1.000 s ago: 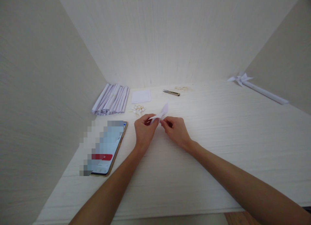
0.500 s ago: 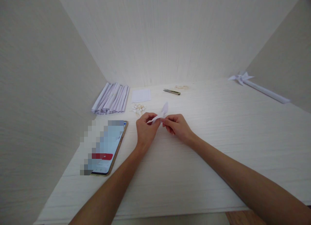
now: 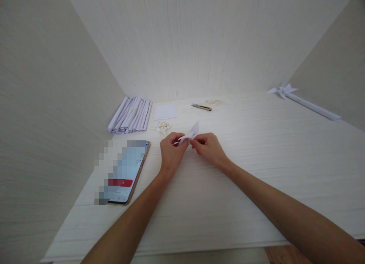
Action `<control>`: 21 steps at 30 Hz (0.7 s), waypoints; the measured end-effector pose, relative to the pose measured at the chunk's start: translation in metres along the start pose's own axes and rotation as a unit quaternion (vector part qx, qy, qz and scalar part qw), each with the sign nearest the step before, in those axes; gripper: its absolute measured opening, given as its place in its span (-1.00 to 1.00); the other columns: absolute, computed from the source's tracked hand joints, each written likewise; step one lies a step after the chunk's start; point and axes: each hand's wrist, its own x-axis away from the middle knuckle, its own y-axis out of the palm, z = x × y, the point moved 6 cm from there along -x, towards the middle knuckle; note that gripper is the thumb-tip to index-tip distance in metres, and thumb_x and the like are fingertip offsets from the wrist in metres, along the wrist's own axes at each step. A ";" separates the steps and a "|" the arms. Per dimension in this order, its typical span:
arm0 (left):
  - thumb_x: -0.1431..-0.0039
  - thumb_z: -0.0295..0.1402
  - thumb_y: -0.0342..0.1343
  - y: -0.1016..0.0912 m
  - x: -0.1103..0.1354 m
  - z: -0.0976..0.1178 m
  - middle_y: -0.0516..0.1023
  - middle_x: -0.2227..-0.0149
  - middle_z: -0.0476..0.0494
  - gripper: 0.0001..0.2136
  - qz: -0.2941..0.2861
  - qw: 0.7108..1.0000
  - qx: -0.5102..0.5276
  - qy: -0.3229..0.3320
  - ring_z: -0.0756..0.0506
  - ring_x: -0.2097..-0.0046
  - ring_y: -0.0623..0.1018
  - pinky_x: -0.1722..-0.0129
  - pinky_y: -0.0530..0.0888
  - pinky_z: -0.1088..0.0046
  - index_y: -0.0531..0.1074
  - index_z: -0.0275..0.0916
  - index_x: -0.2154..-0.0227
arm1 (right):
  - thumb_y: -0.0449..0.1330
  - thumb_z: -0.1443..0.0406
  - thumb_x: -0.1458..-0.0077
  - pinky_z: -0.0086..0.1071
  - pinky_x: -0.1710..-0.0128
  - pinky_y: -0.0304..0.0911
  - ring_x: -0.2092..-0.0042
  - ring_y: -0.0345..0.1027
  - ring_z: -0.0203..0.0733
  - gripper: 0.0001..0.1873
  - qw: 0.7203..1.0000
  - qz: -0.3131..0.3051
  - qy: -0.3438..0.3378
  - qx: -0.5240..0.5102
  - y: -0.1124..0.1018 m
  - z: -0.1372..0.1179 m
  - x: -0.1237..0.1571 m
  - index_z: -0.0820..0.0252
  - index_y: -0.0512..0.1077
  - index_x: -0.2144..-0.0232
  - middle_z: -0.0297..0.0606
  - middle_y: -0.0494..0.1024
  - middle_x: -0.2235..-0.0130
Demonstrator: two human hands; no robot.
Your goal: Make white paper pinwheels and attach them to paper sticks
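Note:
Between my hands, above the middle of the table, is a white paper pinwheel head [image 3: 194, 129] with its blades curled up. My left hand [image 3: 172, 150] is closed around its left side, thumb and fingers pinching the paper. The fingertips of my right hand [image 3: 207, 146] are pinched at the paper's right lower edge, near its centre; anything small between them is hidden. Just beyond my left hand lies a small pile of cut cotton swab tips [image 3: 163, 127]. Behind that is a stack of square white paper [image 3: 165, 112].
Rolled paper sticks [image 3: 131, 115] are heaped at the back left. A phone [image 3: 125, 176] lies left of my left forearm. Thread snips [image 3: 202, 107] and small pale scraps [image 3: 213, 102] lie at the back. A pinwheel on a paper stick [image 3: 312, 106] rests by the right wall.
The paper pinwheel head has tilted slightly and shifted a little to the right, showing more of its blades. My right fingers have curled slightly at its edge.

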 end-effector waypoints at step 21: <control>0.20 -0.46 0.06 0.002 0.001 0.002 0.49 0.49 -0.05 -0.88 -0.004 1.000 0.003 0.008 -0.01 0.42 0.47 0.38 0.39 0.51 0.45 -0.33 0.52 | 0.03 0.38 0.13 -0.51 0.62 -0.08 0.66 0.04 -0.43 -0.76 0.999 0.011 0.025 0.026 -0.002 -0.002 0.000 0.28 0.27 0.77 -0.43 0.21 0.77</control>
